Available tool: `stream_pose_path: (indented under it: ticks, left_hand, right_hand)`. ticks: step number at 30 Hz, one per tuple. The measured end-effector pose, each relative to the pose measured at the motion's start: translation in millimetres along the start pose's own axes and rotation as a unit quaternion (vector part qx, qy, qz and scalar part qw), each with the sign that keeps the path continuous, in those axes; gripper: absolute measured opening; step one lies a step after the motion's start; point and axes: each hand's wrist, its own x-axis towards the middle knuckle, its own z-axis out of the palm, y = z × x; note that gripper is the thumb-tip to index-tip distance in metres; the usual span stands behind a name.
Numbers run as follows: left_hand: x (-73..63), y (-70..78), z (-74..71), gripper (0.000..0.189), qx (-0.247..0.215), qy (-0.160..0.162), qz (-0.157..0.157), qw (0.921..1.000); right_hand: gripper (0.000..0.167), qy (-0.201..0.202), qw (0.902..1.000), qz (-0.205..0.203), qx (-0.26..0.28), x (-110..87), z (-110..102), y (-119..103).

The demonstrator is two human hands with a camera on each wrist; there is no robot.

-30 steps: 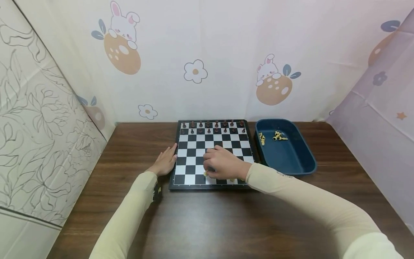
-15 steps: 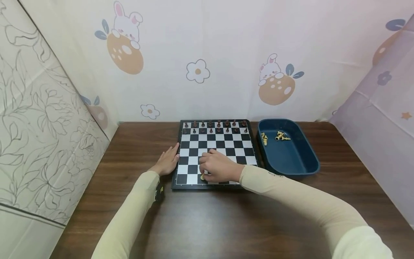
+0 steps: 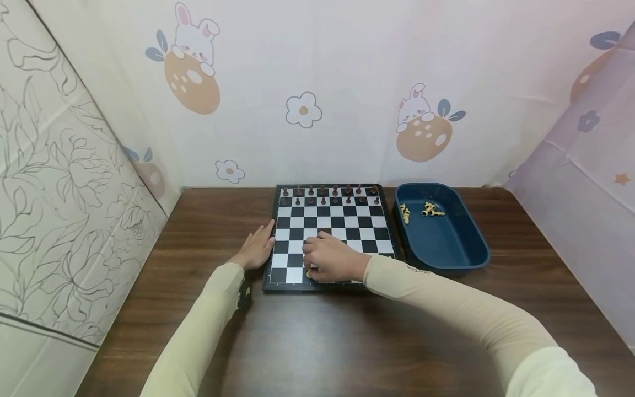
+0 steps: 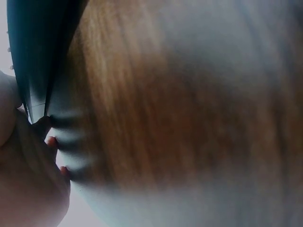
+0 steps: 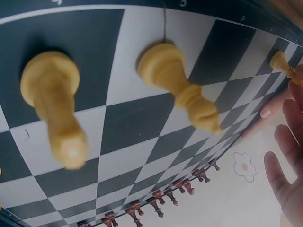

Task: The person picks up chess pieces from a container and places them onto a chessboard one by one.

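Observation:
A black-and-white chessboard (image 3: 339, 222) lies on the table. My right hand (image 3: 332, 258) is over its near rows, the thumb and fingers pinching a pale yellow chess piece (image 3: 310, 273) at a near-row square left of the middle. In the right wrist view, the base of that chess piece (image 5: 280, 61) is on or very close to the board. A yellow bishop (image 5: 177, 85) and another yellow piece (image 5: 54, 104), its kind unclear, stand in the same row. My left hand (image 3: 256, 247) rests with extended fingers against the board's left edge; the left wrist view shows its fingers (image 4: 53, 143) only partly.
Dark red chess pieces (image 3: 323, 192) fill the two far rows of the board. To the right is a blue tray (image 3: 441, 248) with several yellow pieces (image 3: 431, 209) lying in it. A patterned curtain (image 3: 347, 99) hangs behind the brown wooden table (image 3: 317, 342).
My right hand has shifted left along the near row with the yellow piece and come slightly nearer the board's front edge. The left hand stays at the board's edge. The head view shifted slightly.

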Motion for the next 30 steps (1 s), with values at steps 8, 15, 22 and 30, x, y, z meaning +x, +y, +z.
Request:
stream_pose_path:
  ticks: [8, 15, 22, 30]
  left_hand:
    - [-1.6, -3.4, 4.0, 0.056, -0.003, 0.000, 0.007, 1.0000]
    - [-0.8, -3.6, 1.4, 0.055, -0.007, 0.007, 0.012, 0.9999]
    - [-2.1, -3.5, 0.3, 0.054, -0.012, 0.006, 0.012, 0.9998]
    - [-0.9, -5.3, 0.1, 0.055, -0.015, 0.006, 0.017, 0.9997]
  right_hand:
    - [0.015, -0.021, 0.9992, 0.034, 0.009, -4.4, -15, 2]
    - [0.013, -0.005, 0.9974, 0.071, -0.015, -20.2, -36, 16]
    - [0.007, 0.009, 0.9944, 0.097, -0.040, -45.2, -53, 39]
    - [0.010, -0.022, 0.9803, 0.181, -0.077, -75.2, -76, 78]
